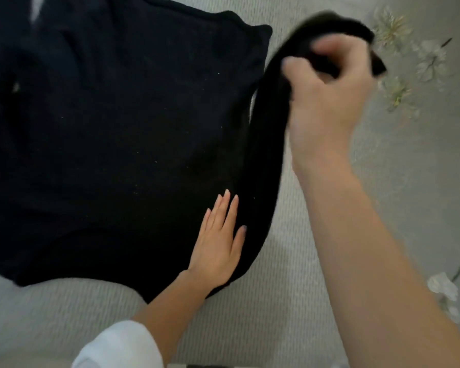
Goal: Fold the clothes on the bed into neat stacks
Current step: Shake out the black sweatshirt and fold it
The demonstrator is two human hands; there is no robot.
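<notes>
Your left grip point(218, 243) presses flat, fingers straight, on the sweater point(117, 128); your right grip point(327, 102) clutches its raised sleeve point(266, 176).

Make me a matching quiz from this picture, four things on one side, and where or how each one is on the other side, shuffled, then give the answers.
Things:
1. left hand
2. right hand
3. flowers
4. white cuff

Places or states:
A. pattern on the bedspread, right side
B. flat, fingers straight, on the black sweater
C. at the bottom edge of the picture
D. curled round the raised black sleeve

Pairs: 1-B, 2-D, 3-A, 4-C
</notes>
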